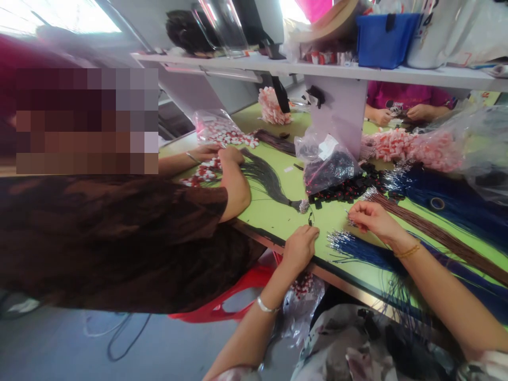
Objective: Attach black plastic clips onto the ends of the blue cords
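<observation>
My left hand (pixel 300 246) is at the front edge of the green table, fingers closed. A small black connector (pixel 310 218) with a thin wire sticks up from its fingertips. My right hand (pixel 372 219) is raised a little to the right in a pinch, with thin wire ends (pixel 349 218) at the fingertips. Under that hand lies a bundle of dark blue wires (pixel 369 251) with silvery crimped tips. Behind it is a brown wire bundle (pixel 420 219). A pile of small black connectors (pixel 345 191) sits beyond both hands.
At left, a co-worker in a dark sleeve (pixel 190 198) works beside a grey wire bundle (pixel 273 177). A plastic bag (pixel 329 161) stands against the shelf post. Pink-white connectors (pixel 416 148) lie behind. The overhead shelf (pixel 257 63) holds a blue bin (pixel 387 39). Another person sits opposite.
</observation>
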`<action>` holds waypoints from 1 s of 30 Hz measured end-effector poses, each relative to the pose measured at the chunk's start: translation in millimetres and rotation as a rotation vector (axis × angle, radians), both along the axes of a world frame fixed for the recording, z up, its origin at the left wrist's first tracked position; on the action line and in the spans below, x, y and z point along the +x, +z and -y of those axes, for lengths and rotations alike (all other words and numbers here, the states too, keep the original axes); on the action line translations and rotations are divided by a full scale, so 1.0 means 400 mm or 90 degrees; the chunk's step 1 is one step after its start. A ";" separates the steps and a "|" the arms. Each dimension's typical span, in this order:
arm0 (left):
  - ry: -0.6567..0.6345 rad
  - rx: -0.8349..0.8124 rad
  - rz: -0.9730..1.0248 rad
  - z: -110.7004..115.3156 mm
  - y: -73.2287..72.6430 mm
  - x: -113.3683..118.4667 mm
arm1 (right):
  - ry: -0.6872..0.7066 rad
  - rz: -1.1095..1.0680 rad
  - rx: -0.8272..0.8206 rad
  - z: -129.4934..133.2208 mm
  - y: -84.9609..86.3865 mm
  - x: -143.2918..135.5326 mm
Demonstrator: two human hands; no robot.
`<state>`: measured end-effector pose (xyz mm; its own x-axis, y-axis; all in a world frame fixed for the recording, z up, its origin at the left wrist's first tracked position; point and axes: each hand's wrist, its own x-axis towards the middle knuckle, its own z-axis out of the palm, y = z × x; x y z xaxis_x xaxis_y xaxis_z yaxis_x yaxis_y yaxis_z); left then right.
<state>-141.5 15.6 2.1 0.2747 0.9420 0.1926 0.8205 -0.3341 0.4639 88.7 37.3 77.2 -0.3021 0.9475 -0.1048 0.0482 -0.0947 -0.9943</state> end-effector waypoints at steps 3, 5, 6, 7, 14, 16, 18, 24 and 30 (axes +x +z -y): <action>0.038 -0.069 0.226 0.003 -0.006 -0.007 | -0.042 -0.005 0.040 -0.003 0.002 -0.008; 0.093 -0.164 0.441 0.002 -0.010 -0.003 | -0.070 0.011 0.078 0.000 -0.006 -0.008; 0.119 -0.212 0.551 0.002 -0.011 0.004 | -0.082 0.026 0.096 0.004 -0.011 -0.008; 0.141 -0.256 0.656 0.002 -0.009 0.015 | -0.091 0.044 0.110 0.009 -0.018 -0.008; 0.094 -0.455 1.057 0.014 0.032 0.153 | -0.098 0.215 0.170 0.067 -0.054 -0.005; 0.053 -0.494 1.077 0.021 0.040 0.184 | -0.113 0.265 0.204 0.081 -0.059 0.003; 0.020 -0.526 1.091 0.027 0.043 0.203 | -0.129 0.303 0.228 0.093 -0.060 0.013; -0.020 -0.584 1.119 0.037 0.041 0.219 | -0.154 0.313 0.221 0.118 -0.053 0.030; -0.066 -0.582 1.106 0.039 0.028 0.226 | -0.150 0.337 0.232 0.127 -0.057 0.025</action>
<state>-50.9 -0.1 13.3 0.4082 0.8943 -0.1832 -0.6396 0.4234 0.6416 98.9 -13.3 54.5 -0.0797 0.9845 0.1565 0.5560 0.1742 -0.8127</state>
